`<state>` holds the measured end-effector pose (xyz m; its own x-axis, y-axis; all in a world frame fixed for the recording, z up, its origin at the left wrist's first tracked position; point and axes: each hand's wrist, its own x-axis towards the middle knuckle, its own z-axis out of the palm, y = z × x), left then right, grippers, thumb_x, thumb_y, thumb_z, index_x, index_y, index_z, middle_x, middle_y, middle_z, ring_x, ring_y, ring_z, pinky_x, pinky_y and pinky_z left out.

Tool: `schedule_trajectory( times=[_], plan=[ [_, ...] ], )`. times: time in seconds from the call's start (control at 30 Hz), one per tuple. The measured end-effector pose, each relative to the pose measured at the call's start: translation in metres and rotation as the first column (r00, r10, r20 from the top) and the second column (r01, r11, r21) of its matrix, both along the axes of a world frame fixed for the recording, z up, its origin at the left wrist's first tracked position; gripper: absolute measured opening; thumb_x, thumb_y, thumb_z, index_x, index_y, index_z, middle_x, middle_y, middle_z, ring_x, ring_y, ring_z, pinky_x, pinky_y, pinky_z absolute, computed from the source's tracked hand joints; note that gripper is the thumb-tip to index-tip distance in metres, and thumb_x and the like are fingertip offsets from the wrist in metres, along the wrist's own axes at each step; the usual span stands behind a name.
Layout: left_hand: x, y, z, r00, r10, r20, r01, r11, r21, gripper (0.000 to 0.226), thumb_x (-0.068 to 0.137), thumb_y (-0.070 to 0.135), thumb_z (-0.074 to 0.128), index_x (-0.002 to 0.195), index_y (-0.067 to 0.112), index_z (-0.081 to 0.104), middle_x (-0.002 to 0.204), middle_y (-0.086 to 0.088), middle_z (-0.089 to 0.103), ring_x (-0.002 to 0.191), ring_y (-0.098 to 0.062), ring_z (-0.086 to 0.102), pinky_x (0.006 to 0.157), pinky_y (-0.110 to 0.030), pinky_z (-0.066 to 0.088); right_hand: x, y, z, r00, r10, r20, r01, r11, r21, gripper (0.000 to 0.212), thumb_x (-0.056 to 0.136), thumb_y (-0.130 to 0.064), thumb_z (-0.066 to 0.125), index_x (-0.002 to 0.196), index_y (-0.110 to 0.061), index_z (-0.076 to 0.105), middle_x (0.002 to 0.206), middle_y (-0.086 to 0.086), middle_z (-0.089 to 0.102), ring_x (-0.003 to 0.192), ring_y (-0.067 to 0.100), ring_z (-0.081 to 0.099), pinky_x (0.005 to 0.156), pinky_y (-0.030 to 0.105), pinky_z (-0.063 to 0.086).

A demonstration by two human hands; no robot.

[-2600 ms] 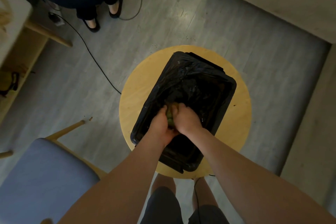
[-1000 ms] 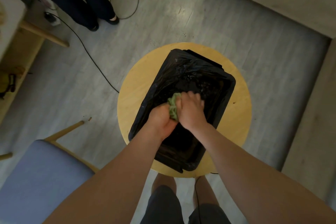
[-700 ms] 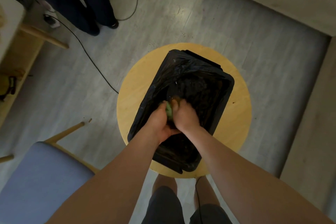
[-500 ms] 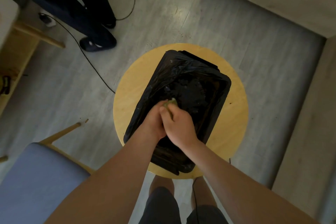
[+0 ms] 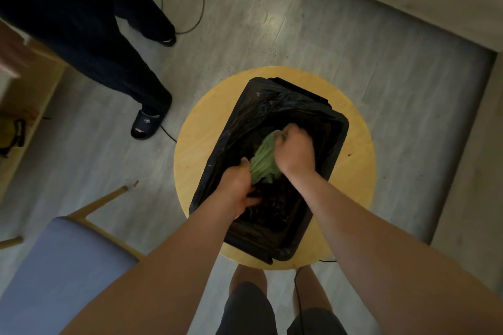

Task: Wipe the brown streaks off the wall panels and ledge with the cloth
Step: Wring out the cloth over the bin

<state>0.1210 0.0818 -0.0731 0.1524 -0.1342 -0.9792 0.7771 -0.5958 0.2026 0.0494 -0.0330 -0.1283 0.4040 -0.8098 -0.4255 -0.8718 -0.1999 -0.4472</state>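
Note:
A green cloth is stretched between both my hands over a black tub lined with a black plastic bag. My left hand grips the cloth's lower end, fingers curled round it. My right hand grips the upper end in a fist, held higher and further from me. The tub stands on a round yellow wooden stool. The tub's inside is dark, and its contents cannot be made out. No wall panel streaks or ledge streaks show in this view.
Another person's dark-trousered legs and a slipper stand on the grey floor to the left of the stool. A blue-seated chair is at the lower left. A cable loops on the floor at the top. A wooden shelf unit lines the left edge.
My hands were pressed together around the bunched cloth; now they have pulled apart, the right hand moving up and right, and the cloth is drawn out between them. The other person has stepped closer.

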Motion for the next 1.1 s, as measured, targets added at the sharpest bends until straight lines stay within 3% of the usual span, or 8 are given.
schedule_trajectory(
  times=[0.13, 0.23, 0.37, 0.53, 0.7, 0.8, 0.97, 1.1],
  plan=[
    [-0.004, 0.008, -0.013, 0.983, -0.117, 0.144, 0.104, 0.99, 0.096, 0.042, 0.107, 0.058, 0.037, 0.126, 0.021, 0.045, 0.108, -0.006, 0.057, 0.1, -0.029, 0.062, 0.09, -0.051, 0.061, -0.007, 0.006, 0.001, 0.981, -0.186, 0.056, 0.19, 0.978, -0.08, 0.029, 0.101, -0.03, 0.061, 0.114, -0.004, 0.054, 0.125, 0.021, 0.052, 0.118, 0.043, 0.05, 0.097, 0.052, 0.047],
    [-0.01, 0.01, -0.023, 0.987, 0.112, 0.113, -0.113, 0.994, 0.003, 0.044, 0.106, 0.049, 0.048, 0.139, 0.021, 0.045, 0.121, -0.007, 0.059, 0.103, -0.028, 0.063, 0.079, -0.045, 0.062, -0.001, 0.014, 0.001, 0.967, -0.255, 0.012, 0.251, 0.956, 0.153, 0.045, 0.103, -0.044, 0.053, 0.129, -0.008, 0.047, 0.126, 0.022, 0.056, 0.117, 0.045, 0.055, 0.093, 0.047, 0.049],
    [-0.008, 0.006, -0.03, 0.936, 0.329, -0.124, -0.341, 0.936, -0.093, 0.044, 0.107, 0.05, 0.046, 0.141, 0.023, 0.055, 0.131, -0.014, 0.066, 0.114, -0.037, 0.066, 0.082, -0.055, 0.061, 0.0, 0.034, 0.009, 0.999, -0.047, -0.011, 0.047, 0.894, 0.446, 0.037, 0.108, -0.045, 0.042, 0.134, -0.02, 0.052, 0.118, 0.015, 0.067, 0.11, 0.037, 0.064, 0.086, 0.037, 0.05],
    [0.003, -0.001, -0.024, 0.891, 0.389, -0.234, -0.431, 0.887, -0.165, 0.048, 0.107, 0.047, 0.045, 0.121, 0.009, 0.071, 0.108, -0.014, 0.076, 0.101, -0.027, 0.073, 0.085, -0.038, 0.057, -0.015, 0.066, 0.04, 0.936, 0.2, 0.289, -0.272, 0.933, 0.236, 0.041, 0.103, -0.048, 0.035, 0.08, -0.022, 0.057, 0.079, -0.001, 0.063, 0.077, 0.016, 0.06, 0.069, 0.038, 0.047],
    [0.006, -0.005, -0.018, 0.947, 0.266, -0.178, -0.28, 0.958, -0.06, 0.039, 0.109, 0.019, 0.041, 0.074, 0.009, 0.055, 0.054, -0.005, 0.057, 0.049, -0.016, 0.062, 0.047, -0.018, 0.049, -0.02, 0.071, 0.057, 0.849, 0.354, 0.392, -0.369, 0.929, -0.038, 0.033, 0.096, -0.033, 0.031, 0.073, -0.016, 0.049, 0.066, -0.002, 0.051, 0.062, 0.017, 0.051, 0.054, 0.036, 0.041],
    [0.007, -0.009, -0.012, 0.966, 0.216, -0.141, -0.229, 0.97, -0.082, 0.037, 0.112, 0.013, 0.031, 0.085, 0.006, 0.056, 0.059, -0.007, 0.065, 0.07, -0.019, 0.063, 0.065, -0.026, 0.051, -0.013, 0.063, 0.048, 0.863, 0.365, 0.349, -0.373, 0.927, -0.047, 0.032, 0.098, -0.037, 0.027, 0.077, -0.02, 0.044, 0.068, -0.001, 0.05, 0.061, 0.02, 0.051, 0.056, 0.037, 0.043],
    [0.002, -0.009, -0.007, 0.968, 0.232, -0.094, -0.246, 0.949, -0.196, 0.022, 0.104, 0.0, 0.049, 0.109, -0.003, 0.07, 0.108, -0.023, 0.073, 0.101, -0.033, 0.07, 0.094, -0.046, 0.057, -0.007, 0.026, 0.013, 0.938, 0.343, 0.038, -0.344, 0.939, -0.005, 0.026, 0.105, -0.036, 0.04, 0.106, -0.013, 0.052, 0.101, 0.014, 0.061, 0.087, 0.038, 0.064, 0.072, 0.047, 0.053],
    [-0.006, 0.006, -0.014, 0.991, 0.123, -0.059, -0.127, 0.989, -0.079, 0.035, 0.112, 0.032, 0.04, 0.129, 0.009, 0.06, 0.117, -0.018, 0.067, 0.106, -0.034, 0.067, 0.097, -0.051, 0.055, 0.0, 0.009, 0.009, 0.988, -0.154, 0.025, 0.148, 0.977, 0.153, 0.037, 0.102, -0.038, 0.056, 0.125, -0.014, 0.041, 0.132, 0.019, 0.041, 0.115, 0.042, 0.05, 0.093, 0.047, 0.048]
  ],
)
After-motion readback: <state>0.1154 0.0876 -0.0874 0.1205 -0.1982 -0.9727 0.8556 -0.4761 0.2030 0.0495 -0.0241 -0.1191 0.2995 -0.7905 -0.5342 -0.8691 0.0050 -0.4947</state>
